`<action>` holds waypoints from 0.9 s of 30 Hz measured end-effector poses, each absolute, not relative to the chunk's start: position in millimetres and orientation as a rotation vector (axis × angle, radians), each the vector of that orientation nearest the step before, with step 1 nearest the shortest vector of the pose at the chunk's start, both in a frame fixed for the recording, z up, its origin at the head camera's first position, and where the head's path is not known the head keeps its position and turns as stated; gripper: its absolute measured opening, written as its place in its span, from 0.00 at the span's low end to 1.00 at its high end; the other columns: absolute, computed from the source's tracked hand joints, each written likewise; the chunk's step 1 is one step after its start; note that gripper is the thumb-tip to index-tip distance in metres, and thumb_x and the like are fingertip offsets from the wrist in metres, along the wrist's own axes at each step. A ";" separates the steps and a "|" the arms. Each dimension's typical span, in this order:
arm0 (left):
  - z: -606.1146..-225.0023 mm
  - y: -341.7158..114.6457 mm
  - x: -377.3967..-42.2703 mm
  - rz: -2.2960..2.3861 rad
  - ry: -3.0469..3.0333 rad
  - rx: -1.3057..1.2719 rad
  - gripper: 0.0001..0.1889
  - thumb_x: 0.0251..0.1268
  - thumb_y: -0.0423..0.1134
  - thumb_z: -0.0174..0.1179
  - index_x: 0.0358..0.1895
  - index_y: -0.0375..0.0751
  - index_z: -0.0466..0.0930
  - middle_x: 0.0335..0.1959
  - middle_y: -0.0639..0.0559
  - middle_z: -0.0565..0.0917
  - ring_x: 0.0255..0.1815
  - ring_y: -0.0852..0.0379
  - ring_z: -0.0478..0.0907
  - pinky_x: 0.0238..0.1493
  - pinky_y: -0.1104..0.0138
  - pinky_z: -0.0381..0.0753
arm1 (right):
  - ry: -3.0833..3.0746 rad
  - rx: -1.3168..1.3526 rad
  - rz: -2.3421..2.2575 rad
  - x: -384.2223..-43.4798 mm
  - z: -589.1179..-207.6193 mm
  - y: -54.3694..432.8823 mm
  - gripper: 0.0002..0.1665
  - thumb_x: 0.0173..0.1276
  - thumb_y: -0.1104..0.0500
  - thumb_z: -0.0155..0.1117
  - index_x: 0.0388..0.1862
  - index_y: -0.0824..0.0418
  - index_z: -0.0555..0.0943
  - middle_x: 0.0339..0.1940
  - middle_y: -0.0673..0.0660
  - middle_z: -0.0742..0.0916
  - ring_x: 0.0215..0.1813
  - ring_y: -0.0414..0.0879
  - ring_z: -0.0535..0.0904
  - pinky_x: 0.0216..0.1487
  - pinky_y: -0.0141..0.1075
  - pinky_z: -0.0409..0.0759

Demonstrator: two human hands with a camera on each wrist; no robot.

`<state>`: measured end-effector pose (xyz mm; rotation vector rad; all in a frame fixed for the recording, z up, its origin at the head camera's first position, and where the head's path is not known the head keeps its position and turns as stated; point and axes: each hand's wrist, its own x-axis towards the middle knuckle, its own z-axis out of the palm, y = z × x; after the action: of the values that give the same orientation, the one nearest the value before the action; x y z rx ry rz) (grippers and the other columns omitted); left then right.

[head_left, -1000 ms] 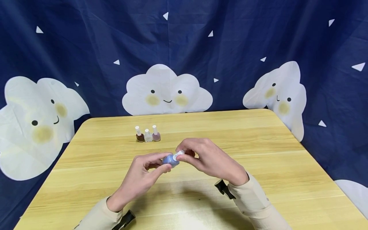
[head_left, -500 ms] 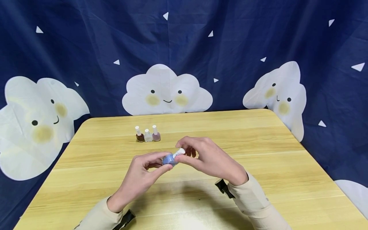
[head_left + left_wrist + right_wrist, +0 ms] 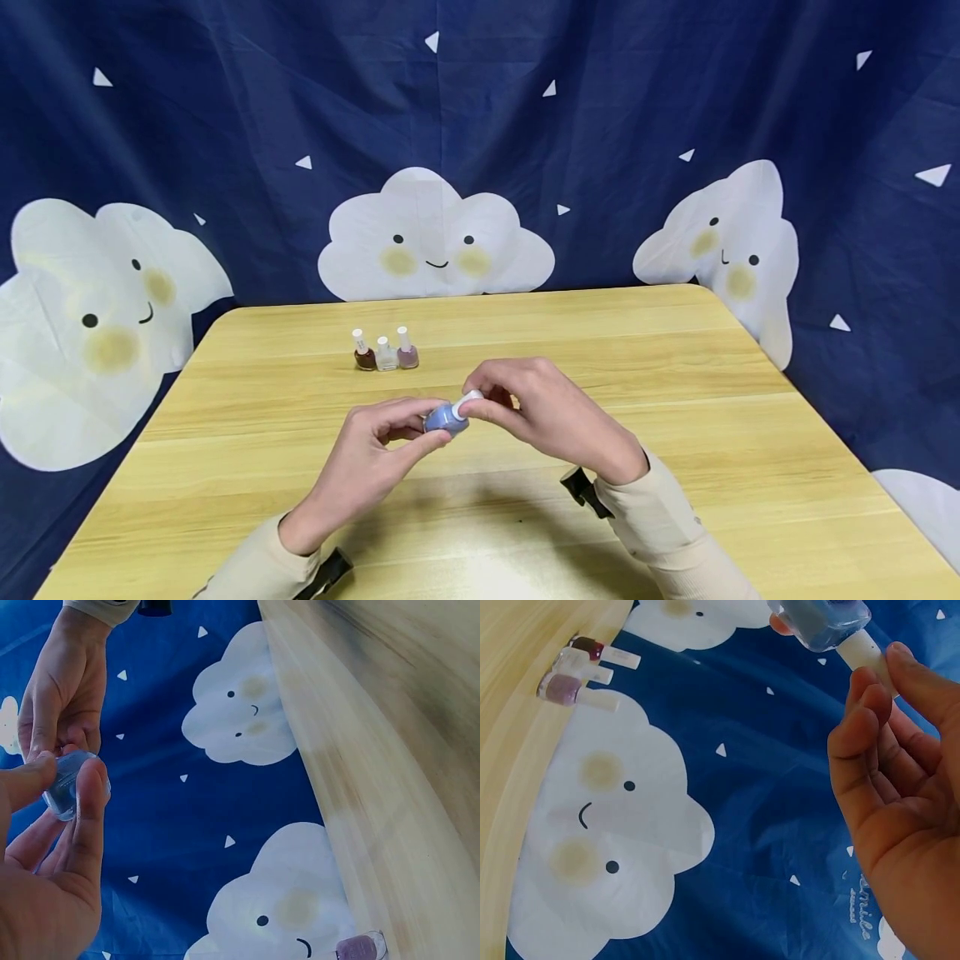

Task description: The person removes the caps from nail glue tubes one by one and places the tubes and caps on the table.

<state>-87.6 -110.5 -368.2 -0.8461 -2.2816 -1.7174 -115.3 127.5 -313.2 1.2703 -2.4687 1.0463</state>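
Observation:
A blue nail polish bottle [image 3: 446, 419] with a white cap [image 3: 468, 402] is held tilted above the table between both hands. My left hand [image 3: 381, 442] pinches the glass body between thumb and fingers. The cap is pinched by the thumb and fingers of my right hand [image 3: 547, 415]. In the right wrist view the white cap [image 3: 868, 658] sits against the neck of the blue bottle [image 3: 821, 622]. From the left wrist, the bottle's base [image 3: 71, 784] faces the camera and the cap is hidden.
Farther back on the wooden table [image 3: 637, 350] stand a dark red polish bottle [image 3: 365, 358], a clear one [image 3: 387, 358] and a mauve one [image 3: 408, 357], side by side. Behind the table hangs a dark blue cloth [image 3: 480, 100] with white clouds.
My right fingers loosened off the cap half a second ago and now pinch it again. The left hand and the standing bottles have stayed in place.

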 end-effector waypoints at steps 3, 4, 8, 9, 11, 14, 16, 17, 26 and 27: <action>-368.0 -111.0 -87.3 -1.740 -2.284 -0.857 0.14 0.65 0.32 0.70 0.53 0.45 0.88 0.43 0.53 0.90 0.37 0.58 0.88 0.42 0.65 0.90 | -2.458 1.285 1.036 -115.1 -313.0 127.4 0.05 0.74 0.52 0.67 0.38 0.51 0.81 0.27 0.39 0.80 0.28 0.32 0.72 0.26 0.29 0.76; -367.9 -111.1 -87.1 -1.743 -2.286 -0.861 0.14 0.65 0.32 0.70 0.53 0.44 0.88 0.43 0.53 0.90 0.37 0.58 0.88 0.42 0.64 0.90 | -2.455 1.290 1.034 -115.0 -312.8 127.3 0.05 0.74 0.53 0.67 0.38 0.51 0.81 0.27 0.39 0.80 0.28 0.31 0.72 0.26 0.28 0.76; -367.6 -111.6 -86.8 -1.749 -2.294 -0.873 0.14 0.67 0.32 0.69 0.54 0.44 0.87 0.43 0.53 0.89 0.37 0.58 0.88 0.42 0.63 0.91 | -2.440 1.312 1.028 -114.5 -312.1 127.5 0.04 0.74 0.54 0.67 0.38 0.52 0.82 0.28 0.39 0.80 0.29 0.31 0.72 0.28 0.25 0.74; -367.5 -111.7 -86.7 -1.749 -2.296 -0.875 0.14 0.67 0.32 0.68 0.54 0.44 0.87 0.43 0.53 0.89 0.37 0.58 0.88 0.42 0.63 0.91 | -2.437 1.317 1.027 -114.4 -311.9 127.6 0.04 0.74 0.55 0.67 0.38 0.52 0.82 0.29 0.40 0.80 0.29 0.31 0.73 0.28 0.24 0.74; -367.6 -111.8 -86.7 -1.748 -2.301 -0.876 0.14 0.67 0.32 0.68 0.54 0.45 0.87 0.43 0.53 0.89 0.37 0.58 0.88 0.42 0.63 0.91 | -2.429 1.327 1.024 -114.2 -311.6 127.7 0.04 0.73 0.55 0.67 0.39 0.53 0.82 0.29 0.40 0.81 0.30 0.31 0.73 0.29 0.23 0.75; -367.7 -112.0 -86.8 -1.744 -2.309 -0.877 0.14 0.67 0.32 0.68 0.54 0.44 0.87 0.42 0.53 0.89 0.36 0.58 0.88 0.42 0.64 0.90 | -2.422 1.336 1.025 -114.1 -311.9 128.1 0.03 0.73 0.56 0.68 0.40 0.54 0.83 0.30 0.40 0.82 0.30 0.31 0.74 0.30 0.23 0.76; -367.8 -112.0 -86.9 -1.742 -2.313 -0.878 0.14 0.67 0.33 0.68 0.54 0.44 0.87 0.42 0.53 0.89 0.36 0.58 0.87 0.42 0.64 0.90 | -2.419 1.343 1.027 -114.1 -312.2 128.5 0.03 0.73 0.56 0.68 0.40 0.54 0.83 0.31 0.41 0.83 0.31 0.31 0.74 0.31 0.24 0.77; -367.8 -112.1 -87.0 -1.741 -2.316 -0.877 0.14 0.67 0.33 0.68 0.54 0.44 0.87 0.41 0.53 0.89 0.36 0.58 0.87 0.42 0.64 0.90 | -2.418 1.345 1.027 -114.1 -312.3 128.7 0.04 0.73 0.56 0.68 0.40 0.54 0.84 0.31 0.41 0.83 0.31 0.31 0.74 0.31 0.24 0.77; -367.6 -113.0 -86.7 -1.741 -2.336 -0.869 0.14 0.68 0.33 0.68 0.55 0.44 0.87 0.40 0.53 0.88 0.34 0.57 0.87 0.42 0.64 0.90 | -2.425 1.345 1.010 -114.0 -312.1 130.0 0.04 0.72 0.56 0.69 0.42 0.55 0.85 0.32 0.42 0.83 0.32 0.31 0.74 0.32 0.24 0.78; -367.5 -113.0 -86.7 -1.741 -2.337 -0.870 0.14 0.68 0.33 0.67 0.55 0.43 0.87 0.40 0.53 0.88 0.34 0.57 0.87 0.42 0.64 0.90 | -2.428 1.342 1.011 -113.9 -311.9 130.0 0.04 0.72 0.56 0.69 0.42 0.55 0.85 0.32 0.42 0.83 0.32 0.31 0.74 0.32 0.24 0.78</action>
<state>-86.7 -113.0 -367.5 -0.8703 -2.3368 -1.7408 -113.9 130.0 -311.9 1.3416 -2.4282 1.0111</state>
